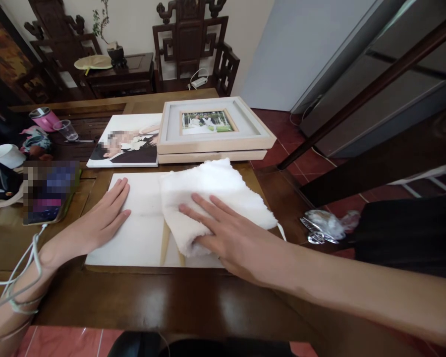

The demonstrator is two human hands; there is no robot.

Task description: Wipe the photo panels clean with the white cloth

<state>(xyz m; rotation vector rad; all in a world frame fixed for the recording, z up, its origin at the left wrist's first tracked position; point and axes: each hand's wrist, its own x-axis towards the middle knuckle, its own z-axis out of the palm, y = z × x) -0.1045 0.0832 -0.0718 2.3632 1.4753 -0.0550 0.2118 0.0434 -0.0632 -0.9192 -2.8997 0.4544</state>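
Observation:
A flat white panel (141, 213) lies on the brown wooden table in front of me. My left hand (107, 213) rests flat on its left side, fingers stretched out. Over the panel's right part spreads a fluffy white cloth (215, 183). My right hand (223, 228) presses down on this cloth, its fingers spread on top and the thumb tucked at a fold, so the cloth is held between them. Two tan tapered strips (164, 245) show on the panel below the cloth; their upper ends are hidden under it.
Behind the panel lie a photo print (134, 144) and stacked light-wood picture frames (215, 141). At left are a phone (52, 193) with a white cable, a white cup (6, 155), a clear plastic cup (67, 130) and a pink tumbler (44, 119). Plastic-wrapped items (323, 225) sit at right.

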